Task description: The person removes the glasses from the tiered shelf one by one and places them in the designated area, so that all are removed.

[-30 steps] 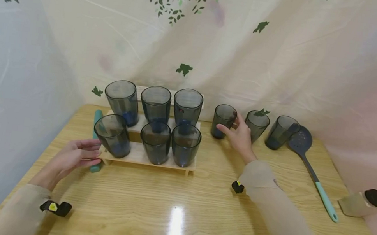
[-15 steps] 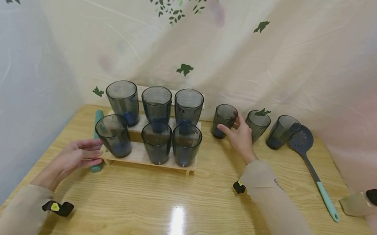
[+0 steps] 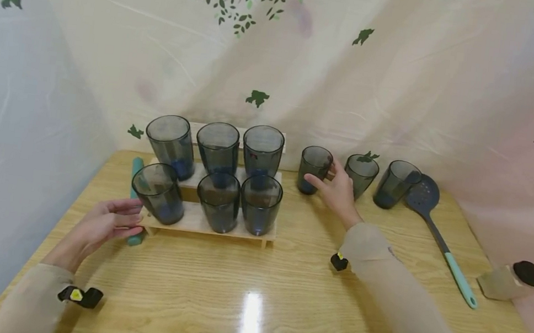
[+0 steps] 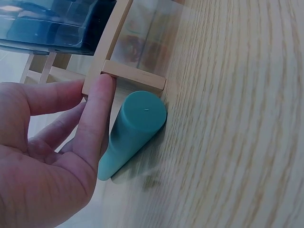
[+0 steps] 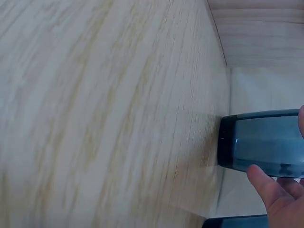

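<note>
I see my right hand [image 3: 340, 195], fingers clamped round a dark glass [image 3: 314, 164] on the bench [image 3: 191, 290]; my left hand [image 3: 102, 224] pinches the wooden rack [image 3: 189, 218] at its corner.

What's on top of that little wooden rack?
On the wooden rack stand three front glasses low down and three rear glasses one level higher. Whatever lies directly under their bases is covered and can't be seen.

Wood-grain table [image 3: 182, 289]; on it tiered rack [image 3: 188, 217], teal rod [image 4: 135, 123], three glasses [image 3: 361, 173], skimmer [image 3: 437, 235], jar [image 3: 503, 282]
</note>
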### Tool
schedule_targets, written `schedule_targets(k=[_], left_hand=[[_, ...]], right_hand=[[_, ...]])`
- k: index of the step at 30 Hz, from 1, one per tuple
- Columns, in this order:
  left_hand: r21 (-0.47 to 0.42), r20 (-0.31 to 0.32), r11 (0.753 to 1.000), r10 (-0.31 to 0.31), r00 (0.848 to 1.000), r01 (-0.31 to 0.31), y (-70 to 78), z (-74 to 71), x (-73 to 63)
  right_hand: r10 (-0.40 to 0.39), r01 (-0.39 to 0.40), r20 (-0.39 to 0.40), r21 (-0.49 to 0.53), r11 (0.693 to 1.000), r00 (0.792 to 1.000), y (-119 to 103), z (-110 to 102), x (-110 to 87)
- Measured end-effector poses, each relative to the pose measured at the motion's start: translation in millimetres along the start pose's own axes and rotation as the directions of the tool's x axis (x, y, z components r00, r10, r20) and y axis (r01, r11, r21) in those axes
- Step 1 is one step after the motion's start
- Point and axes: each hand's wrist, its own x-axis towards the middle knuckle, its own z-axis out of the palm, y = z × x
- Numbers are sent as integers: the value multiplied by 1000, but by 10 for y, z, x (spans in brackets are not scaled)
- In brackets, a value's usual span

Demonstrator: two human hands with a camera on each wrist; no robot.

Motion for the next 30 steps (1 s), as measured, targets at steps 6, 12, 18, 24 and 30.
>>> schedule_targets(k=[6,12,18,24,30], left_hand=[[2,3,1000,1,1000,-1,-10,-5,8],[-1,8,1000,1,1000,-1,-2,-13,6],[-8,13,1000,2,1000,-2,-3,-24,0],[-5,15,1000,-1,1000,1,-2,-22,-6],[-3,20,1000,-3,1000,3,9,-11,-7]], right_hand=[[-73,73,-31,13,997,997,-75,-56,-51],[-219,240,-157,131,962,963,-435,-199,-91],[-298,315,-102,339,886,949,-906,-311,-166],[-299,249,110,330,911,948,-1340,-296,-280],[-277,202,234,300,932,932,-1510,-127,-297]])
